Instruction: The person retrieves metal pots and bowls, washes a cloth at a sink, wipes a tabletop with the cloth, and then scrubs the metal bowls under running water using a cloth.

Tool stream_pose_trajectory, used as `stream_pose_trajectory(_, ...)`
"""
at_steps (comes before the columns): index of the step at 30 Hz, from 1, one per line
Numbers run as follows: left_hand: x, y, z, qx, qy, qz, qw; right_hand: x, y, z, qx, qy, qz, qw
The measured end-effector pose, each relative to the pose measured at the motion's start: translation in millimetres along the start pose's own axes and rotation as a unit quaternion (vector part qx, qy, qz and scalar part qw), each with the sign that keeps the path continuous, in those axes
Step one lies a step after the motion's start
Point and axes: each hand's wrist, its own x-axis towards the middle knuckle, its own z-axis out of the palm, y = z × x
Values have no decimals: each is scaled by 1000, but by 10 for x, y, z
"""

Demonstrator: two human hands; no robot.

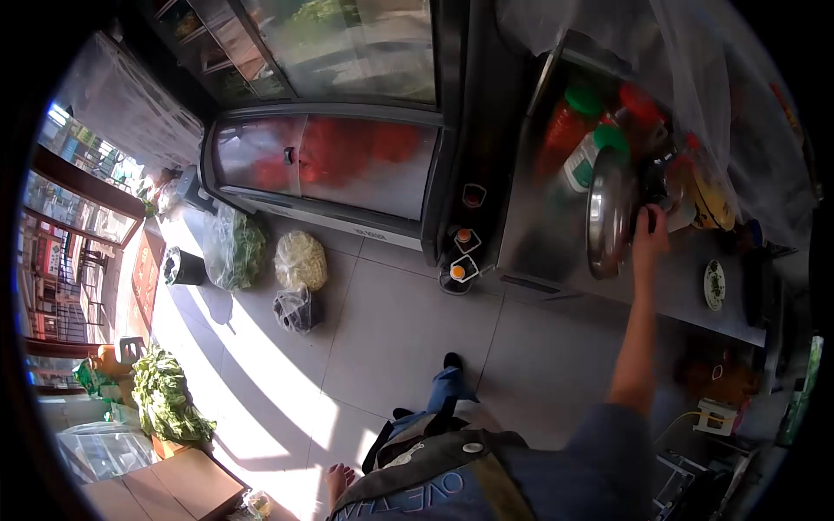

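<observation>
Dark apron (404,476) foremost, a person's right hand (653,234) has fingers clamped on the dark grip of a shiny metal lid (603,221), tilted edge-up just left of them, over the desk (543,234). Green-capped jars (580,165) sit beyond those fingers; whether the left hand's (339,478) are apart cannot be told.

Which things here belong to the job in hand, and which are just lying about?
In the job, judging by the hold:
- right hand
- round metal lid, gripped by the right hand
- metal counter beneath

Apparently just lying about:
- green-capped jars
- small white dish
- orange-capped bottles on the floor
- leafy greens
- cardboard box
</observation>
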Motion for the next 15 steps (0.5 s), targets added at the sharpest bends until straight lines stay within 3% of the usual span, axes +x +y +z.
stream_pose_trajectory(3, -30, 159, 128, 1, -27, 12, 1000, 118, -179, -307, 187, -4, 178, 966)
stream_pose_trajectory(7, -127, 313, 214, -42, -41, 110, 992, -466, -809, -3, 483, -88, 309, 814)
stream_pose_trajectory(11, -371, 421, 108, -124, -46, 164, 978, -1717, -2000, 466, 596, -341, 359, 632)
stream_pose_trajectory(15, -722, 468, -362, -282, -117, 214, 928, -3391, -3324, 570, 552, -613, 331, 458)
